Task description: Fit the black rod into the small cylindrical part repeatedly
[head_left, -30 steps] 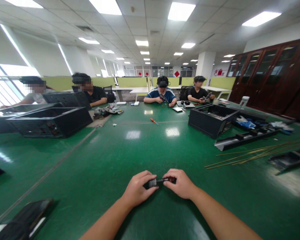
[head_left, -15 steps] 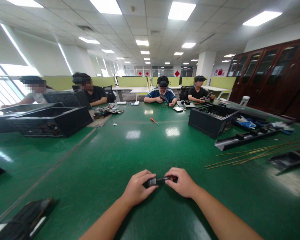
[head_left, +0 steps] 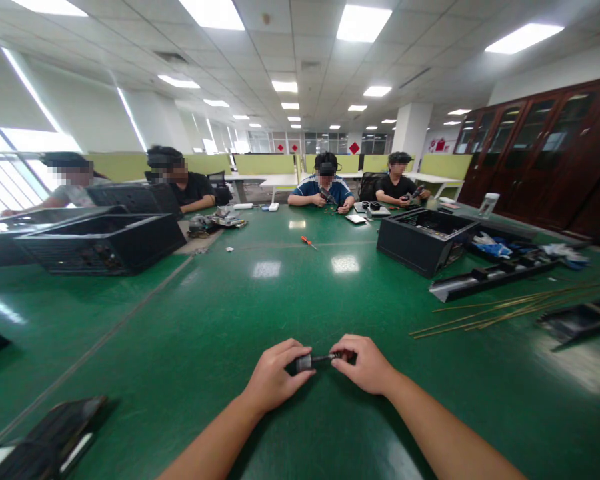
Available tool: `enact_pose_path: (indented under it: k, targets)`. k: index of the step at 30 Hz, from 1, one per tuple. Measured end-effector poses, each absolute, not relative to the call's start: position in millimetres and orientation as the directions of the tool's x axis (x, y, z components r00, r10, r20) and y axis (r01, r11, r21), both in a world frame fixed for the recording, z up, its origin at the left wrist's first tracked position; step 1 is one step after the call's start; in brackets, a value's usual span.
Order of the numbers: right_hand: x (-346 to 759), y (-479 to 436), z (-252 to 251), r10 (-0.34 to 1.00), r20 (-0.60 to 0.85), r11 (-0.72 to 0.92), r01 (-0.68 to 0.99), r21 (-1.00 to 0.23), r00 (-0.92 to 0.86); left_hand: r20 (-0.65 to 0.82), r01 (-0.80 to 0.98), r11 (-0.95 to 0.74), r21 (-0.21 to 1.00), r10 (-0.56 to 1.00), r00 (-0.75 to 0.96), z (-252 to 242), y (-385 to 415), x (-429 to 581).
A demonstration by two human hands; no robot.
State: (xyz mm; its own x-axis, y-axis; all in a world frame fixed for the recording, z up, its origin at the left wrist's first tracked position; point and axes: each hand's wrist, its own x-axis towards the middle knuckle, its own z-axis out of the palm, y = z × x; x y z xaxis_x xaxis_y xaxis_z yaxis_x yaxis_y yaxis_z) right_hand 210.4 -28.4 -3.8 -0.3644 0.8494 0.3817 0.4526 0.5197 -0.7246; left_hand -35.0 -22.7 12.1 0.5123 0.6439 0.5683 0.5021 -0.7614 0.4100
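Between my hands, just above the green table, lies a small dark part with a grey cylindrical body and a thin shaft. Its exact kind is too small to make out. My left hand curls around the cylindrical body, thumb below and fingers above. At the shaft's other end, my right hand pinches a small ridged tip between thumb and fingers. The fingers of both hands hide part of the piece.
Black computer cases stand at the left and right. A red-handled screwdriver lies mid-table. Thin yellowish rods and a metal channel are at the right. A dark flat object sits near left. Several people work across the table.
The fingers of my right hand have shifted slightly at the shaft's end, and a reddish bit seen there before no longer shows. My left hand keeps its hold.
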Motion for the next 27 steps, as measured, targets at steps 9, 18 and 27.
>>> enact_pose_path:
  k: [9, 18, 27]
  targets:
    - [212.2, -28.3, -0.6, 0.857, 0.381, 0.508, 0.444, -0.739, -0.347, 0.562, 0.507, -0.753, 0.419, 0.654, 0.507, 12.3, -21.7, -35.8]
    - [213.8, -27.3, -1.2, 0.862, 0.373, 0.500, 0.447, -0.742, -0.345, 0.562, 0.510, -0.749, 0.423, 0.659, 0.501, 13.0, -22.2, -35.7]
    - [216.5, -26.7, 3.0, 0.876, 0.352, 0.475, 0.459, -0.751, -0.330, 0.530, 0.549, -0.714, 0.433, 0.695, 0.486, 14.4, -23.8, -36.3]
